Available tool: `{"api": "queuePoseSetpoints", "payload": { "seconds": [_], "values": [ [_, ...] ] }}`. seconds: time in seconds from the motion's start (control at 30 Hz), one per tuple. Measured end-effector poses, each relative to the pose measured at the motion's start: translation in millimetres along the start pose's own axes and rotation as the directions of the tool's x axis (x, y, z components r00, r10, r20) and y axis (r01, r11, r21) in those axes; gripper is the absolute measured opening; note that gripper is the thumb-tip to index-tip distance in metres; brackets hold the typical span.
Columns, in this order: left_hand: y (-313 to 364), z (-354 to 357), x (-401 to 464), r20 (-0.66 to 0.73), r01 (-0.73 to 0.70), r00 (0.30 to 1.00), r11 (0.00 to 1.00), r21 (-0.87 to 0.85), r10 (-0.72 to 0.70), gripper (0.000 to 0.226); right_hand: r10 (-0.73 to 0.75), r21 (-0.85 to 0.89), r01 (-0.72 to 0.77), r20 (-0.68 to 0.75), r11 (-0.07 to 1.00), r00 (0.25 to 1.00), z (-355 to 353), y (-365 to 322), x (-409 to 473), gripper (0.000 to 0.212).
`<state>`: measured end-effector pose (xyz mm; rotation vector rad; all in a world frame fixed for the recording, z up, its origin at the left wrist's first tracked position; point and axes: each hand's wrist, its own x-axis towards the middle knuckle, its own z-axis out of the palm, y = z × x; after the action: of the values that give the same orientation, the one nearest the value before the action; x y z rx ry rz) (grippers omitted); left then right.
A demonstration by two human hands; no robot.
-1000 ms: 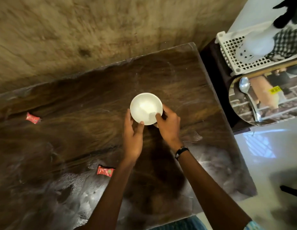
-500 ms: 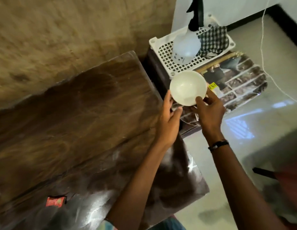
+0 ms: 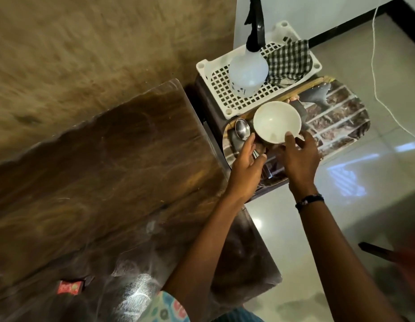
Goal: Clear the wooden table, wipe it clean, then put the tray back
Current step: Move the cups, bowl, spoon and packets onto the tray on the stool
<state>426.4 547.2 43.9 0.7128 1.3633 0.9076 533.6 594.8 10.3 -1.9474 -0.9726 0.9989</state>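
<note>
Now right hand [image 3: 298,156] fingers [image 3: 289,138] pinch the bowl [image 3: 276,121] rim.

Wooden table [image 3: 109,159] bears a red wrapper [image 3: 69,287] (near its front edge)

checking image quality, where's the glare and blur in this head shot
Head view: window glare on the floor tiles and a bright sheen on the wooden table near its front edge; wall streaked by motion blur; white bowl fairly sharp; edges bowed by the wide-angle lens.
</note>
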Motion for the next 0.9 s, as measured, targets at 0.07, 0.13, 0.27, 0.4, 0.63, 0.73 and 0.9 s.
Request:
{"api": "queuePoseSetpoints", "payload": {
  "seconds": [0.07, 0.13, 0.27, 0.4, 0.63, 0.73, 0.9],
  "values": [
    [-4, -8, -11, -0.044, -0.017, 0.999, 1.0, -0.002, 0.017, 0.053, -0.079, -0.112, 0.072, -0.058, 0.991, 0.995, -4, -5, -21, 0.051],
    [-6, -21, -29, -0.123, -0.018, 0.992, 1.0, 0.003, 0.018, 0.05, -0.227, -0.186, 0.217, -0.038, 0.958, 0.973, -6, -12, -52, 0.048],
    [-15, -55, -75, -0.271, 0.003, 0.963, 1.0, -0.004, -0.004, 0.045, -0.362, -0.18, 0.399, 0.206, 0.899, 0.909, 9, -11, -112, 0.043],
    [-27, -111, -137, -0.435, 0.015, 0.9, 0.999, 0.037, 0.002, 0.041, -0.343, -0.134, 0.456, 0.485, 0.88, 0.804, 34, -12, -188, 0.045],
    [-74, -211, -270, -0.696, 0.06, 0.711, 0.995, -0.083, -0.101, 0.041, -0.204, -0.129, 0.634, 0.882, 0.762, 0.425, 82, 2, -327, 0.044],
    [-91, -244, -310, -0.763, 0.061, 0.613, 0.975, -0.213, -0.205, 0.041, -0.109, -0.126, 0.725, 0.957, 0.677, 0.268, 104, 5, -371, 0.042],
    [-125, -303, -348, -0.759, 0.059, 0.562, 0.931, -0.361, -0.33, 0.038, -0.019, -0.193, 0.784, 0.968, 0.591, 0.252, 159, 17, -416, 0.033]
  ]
}}
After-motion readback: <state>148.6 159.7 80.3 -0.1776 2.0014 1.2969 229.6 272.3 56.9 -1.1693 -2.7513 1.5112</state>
